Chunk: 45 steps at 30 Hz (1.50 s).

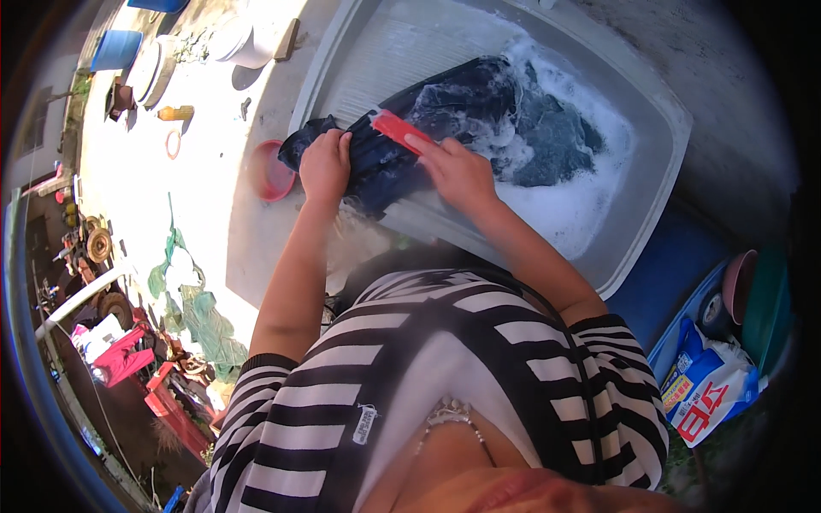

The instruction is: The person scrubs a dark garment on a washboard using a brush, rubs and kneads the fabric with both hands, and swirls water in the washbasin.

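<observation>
Dark wet cloth (442,109), perhaps a garment, lies stretched over the ribbed washboard slope (359,70) of a grey wash sink (648,173). Its far part trails into foamy water (558,218). My left hand (324,165) grips the cloth near the sink's left rim, and a bunched end sticks out past the fingers. In my right hand (460,173) is a red scrubbing brush (396,129), with a finger stretched along its back. The brush lies against the cloth; its bristles are mostly hidden.
A red plastic basin (274,172) stands just left of the sink. On the right, a blue and white bag with writing (705,385) rests by a green basin (766,308). A white bucket (244,42) and a bottle (176,113) are on the sunlit ground.
</observation>
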{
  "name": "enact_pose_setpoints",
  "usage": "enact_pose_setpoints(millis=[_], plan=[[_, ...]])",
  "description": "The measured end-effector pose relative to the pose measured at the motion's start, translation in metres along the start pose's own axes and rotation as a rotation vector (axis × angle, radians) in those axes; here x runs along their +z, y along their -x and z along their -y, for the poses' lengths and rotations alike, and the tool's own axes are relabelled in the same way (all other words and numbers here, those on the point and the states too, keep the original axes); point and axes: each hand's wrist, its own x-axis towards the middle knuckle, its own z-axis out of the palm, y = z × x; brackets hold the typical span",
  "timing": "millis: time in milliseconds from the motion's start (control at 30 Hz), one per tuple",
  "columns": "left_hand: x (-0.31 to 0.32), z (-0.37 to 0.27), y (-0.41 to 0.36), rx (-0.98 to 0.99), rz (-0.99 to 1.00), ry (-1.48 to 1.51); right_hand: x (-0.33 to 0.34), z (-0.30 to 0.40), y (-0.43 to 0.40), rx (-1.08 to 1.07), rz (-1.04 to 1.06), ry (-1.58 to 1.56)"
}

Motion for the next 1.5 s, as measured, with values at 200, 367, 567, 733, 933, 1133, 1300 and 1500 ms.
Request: enact_pose_setpoints(millis=[200,367,567,733,933,1133,1300,1500], plan=[[0.018,0.009,0.003,0.183,0.019,-0.216,-0.007,-0.058,-0.045,-0.107,-0.008,0.406],[0.023,0.002,0.002,0.17,0.005,-0.225,-0.053,-0.116,-0.067,0.24,-0.178,0.412],[0.019,0.007,0.014,0.254,-0.231,-0.263,0.019,0.002,-0.01,-0.159,0.047,0.3],[0.026,0.009,0.01,0.161,-0.12,-0.246,-0.013,-0.053,-0.044,0.089,-0.028,0.41],[0.029,0.004,0.005,0.087,-0.03,-0.245,-0.026,-0.071,-0.064,0.292,-0.164,0.34],[0.027,0.001,0.003,0.049,0.055,-0.327,0.045,0.025,-0.014,-0.113,0.067,0.276],[0.027,-0.002,-0.001,0.018,0.066,-0.386,0.047,0.031,-0.047,-0.069,0.025,0.228],[0.026,0.005,0.003,0.009,0.074,-0.389,-0.022,-0.052,-0.072,0.015,0.139,0.293]])
